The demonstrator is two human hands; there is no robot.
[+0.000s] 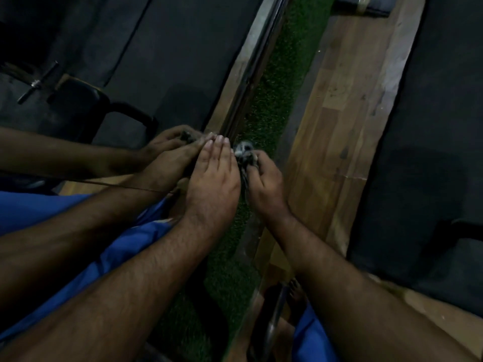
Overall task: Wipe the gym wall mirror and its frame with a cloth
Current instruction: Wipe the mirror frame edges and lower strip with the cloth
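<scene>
Cloth [244,152], crumpled grey-white, bunched in right hand [266,186] against mirror [162,61].

Just one head cam, tilted, looking steeply down, up close on both hands at the mirror's [146,61] bottom edge.

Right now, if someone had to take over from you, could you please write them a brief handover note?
Left hand: open, fingers straight, fingertips against the mirror near its bottom edge.
Right hand: grips the bunched cloth, pressing it where the mirror frame meets the green turf strip.
Position: low down, at the mirror's bottom edge.
Done: cannot tell; the picture is dark, so wiped areas do not show.
Left: carry on along the lower frame, then check the glass for smears.
</scene>
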